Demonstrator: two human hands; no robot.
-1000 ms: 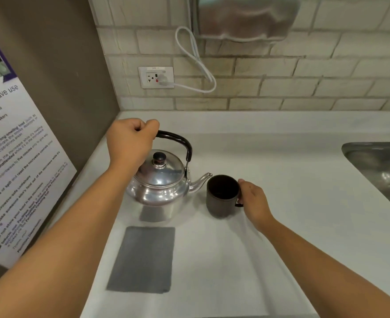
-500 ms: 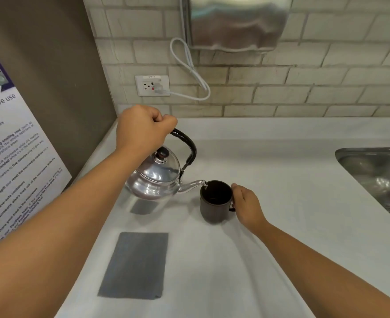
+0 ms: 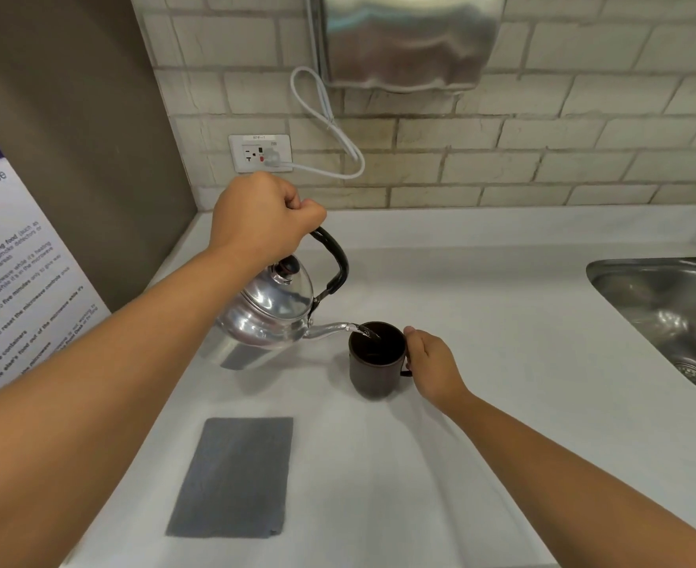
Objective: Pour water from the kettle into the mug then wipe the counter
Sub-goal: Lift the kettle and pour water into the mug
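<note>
A shiny steel kettle (image 3: 268,317) with a black handle hangs tilted above the white counter (image 3: 502,362), its spout over the rim of a dark brown mug (image 3: 373,371). A thin stream of water runs from the spout into the mug. My left hand (image 3: 262,221) is closed around the top of the kettle's handle. My right hand (image 3: 430,364) grips the mug's handle on its right side; the mug stands upright on the counter. A grey folded cloth (image 3: 233,477) lies flat on the counter, nearer to me than the kettle.
A steel sink (image 3: 666,317) is set into the counter at the right. On the brick wall behind are a socket (image 3: 260,153) with a white cable and a metal dispenser (image 3: 408,38). A brown panel with a printed notice (image 3: 18,280) bounds the left side.
My left hand lifted the kettle off the counter and tipped it to the right, until its spout came over the mug and water began to flow. My right hand stayed on the mug's handle.
</note>
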